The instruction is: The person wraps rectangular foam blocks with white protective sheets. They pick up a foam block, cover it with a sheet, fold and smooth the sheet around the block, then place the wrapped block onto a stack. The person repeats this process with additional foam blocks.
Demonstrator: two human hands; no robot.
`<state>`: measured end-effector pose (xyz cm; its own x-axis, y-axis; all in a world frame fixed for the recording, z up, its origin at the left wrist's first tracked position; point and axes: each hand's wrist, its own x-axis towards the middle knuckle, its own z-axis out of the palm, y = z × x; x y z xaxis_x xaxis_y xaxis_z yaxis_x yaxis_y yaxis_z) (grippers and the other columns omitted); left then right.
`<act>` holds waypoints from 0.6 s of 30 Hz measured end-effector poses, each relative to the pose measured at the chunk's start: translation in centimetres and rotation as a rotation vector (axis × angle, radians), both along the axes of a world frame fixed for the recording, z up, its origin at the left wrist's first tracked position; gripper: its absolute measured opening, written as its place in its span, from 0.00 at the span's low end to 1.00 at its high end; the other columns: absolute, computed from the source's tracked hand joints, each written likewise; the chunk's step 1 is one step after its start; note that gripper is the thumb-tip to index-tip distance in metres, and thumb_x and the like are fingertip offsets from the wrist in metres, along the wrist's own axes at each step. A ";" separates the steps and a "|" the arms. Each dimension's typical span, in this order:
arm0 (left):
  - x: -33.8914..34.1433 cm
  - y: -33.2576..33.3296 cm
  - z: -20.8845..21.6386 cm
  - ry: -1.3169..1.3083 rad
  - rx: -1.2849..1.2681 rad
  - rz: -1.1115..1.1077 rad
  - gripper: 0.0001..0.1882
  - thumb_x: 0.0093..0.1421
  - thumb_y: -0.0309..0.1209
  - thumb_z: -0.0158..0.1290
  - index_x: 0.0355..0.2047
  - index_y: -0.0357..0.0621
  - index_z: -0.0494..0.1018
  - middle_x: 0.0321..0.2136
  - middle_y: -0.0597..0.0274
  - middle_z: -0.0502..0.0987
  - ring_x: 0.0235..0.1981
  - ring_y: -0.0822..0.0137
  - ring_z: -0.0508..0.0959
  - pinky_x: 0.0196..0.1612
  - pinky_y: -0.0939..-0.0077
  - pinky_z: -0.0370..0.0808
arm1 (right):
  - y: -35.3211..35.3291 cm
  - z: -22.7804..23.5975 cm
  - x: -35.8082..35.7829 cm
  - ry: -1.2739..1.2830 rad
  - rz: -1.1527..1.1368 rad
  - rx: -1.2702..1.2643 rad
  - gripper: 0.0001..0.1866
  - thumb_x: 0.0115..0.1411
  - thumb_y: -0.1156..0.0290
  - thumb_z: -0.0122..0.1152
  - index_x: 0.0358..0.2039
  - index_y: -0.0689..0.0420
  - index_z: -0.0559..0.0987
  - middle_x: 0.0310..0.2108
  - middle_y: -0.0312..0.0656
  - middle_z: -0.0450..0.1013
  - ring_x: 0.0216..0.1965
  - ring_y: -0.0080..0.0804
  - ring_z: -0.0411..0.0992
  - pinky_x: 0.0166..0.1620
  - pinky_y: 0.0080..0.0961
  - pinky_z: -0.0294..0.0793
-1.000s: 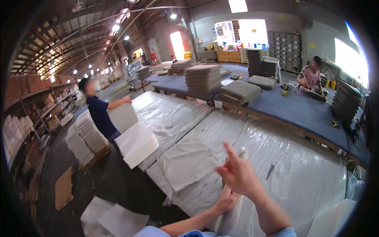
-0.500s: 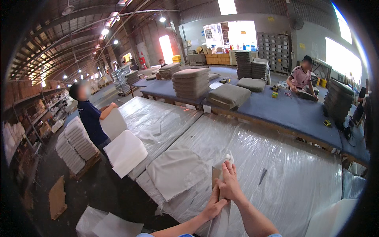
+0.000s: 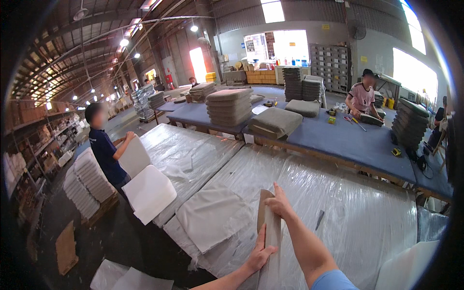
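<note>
A flat seat cushion (image 3: 273, 231) stands nearly edge-on in front of me, its narrow pale side toward me and a grey-brown face on its left. My left hand (image 3: 261, 250) grips its near part, thumb across the pale side and fingers along the left face. Farther up, my right hand (image 3: 279, 202) is closed over the far end, with the index finger pointing up and the other fingers bent at the edge. Left of the cushion, a pale cover or sheet (image 3: 212, 215) lies on the plastic-wrapped table (image 3: 328, 193).
Stacked cushions (image 3: 228, 107) stand on the blue table (image 3: 338, 133) beyond. A co-worker (image 3: 107, 150) at left holds a cushion; another (image 3: 363, 99) works far right. A dark strip (image 3: 320, 220) lies right of my arm. White sheets (image 3: 133, 278) sit lower left.
My right hand has slid off the white bit at the cushion's far end and moved apart from my left hand. More of the cushion's side shows. The view has shifted slightly.
</note>
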<state>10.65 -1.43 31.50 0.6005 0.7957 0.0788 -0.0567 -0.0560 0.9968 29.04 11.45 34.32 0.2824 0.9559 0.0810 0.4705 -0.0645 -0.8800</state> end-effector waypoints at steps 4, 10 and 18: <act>0.2 0.0 0.2 0.029 0.031 -0.004 0.54 0.58 0.31 0.53 0.75 0.37 0.29 0.75 0.47 0.41 0.75 0.56 0.43 0.74 0.67 0.43 | 0.7 -0.4 1.5 0.221 0.153 -0.026 0.38 0.52 0.70 0.65 0.65 0.62 0.68 0.59 0.55 0.71 0.59 0.50 0.70 0.62 0.36 0.68; 2.6 3.6 0.9 0.000 -0.036 0.013 0.54 0.57 0.36 0.56 0.76 0.41 0.35 0.72 0.48 0.50 0.71 0.55 0.53 0.71 0.66 0.53 | 0.7 -0.7 1.1 0.298 0.073 -0.041 0.24 0.56 0.68 0.62 0.54 0.61 0.79 0.44 0.47 0.80 0.45 0.38 0.77 0.49 0.34 0.76; 5.5 9.7 0.6 -0.088 -0.111 -0.019 0.52 0.57 0.37 0.57 0.76 0.47 0.40 0.69 0.55 0.56 0.65 0.59 0.63 0.64 0.68 0.65 | 1.3 0.5 1.3 0.487 0.034 -0.171 0.31 0.68 0.44 0.53 0.56 0.60 0.78 0.48 0.45 0.78 0.48 0.37 0.74 0.54 0.34 0.73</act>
<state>16.11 8.32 32.14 0.6106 0.7907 0.0437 -0.1441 0.0567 0.9879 30.36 12.72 34.84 0.2169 0.9533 -0.2102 0.0128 -0.2180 -0.9759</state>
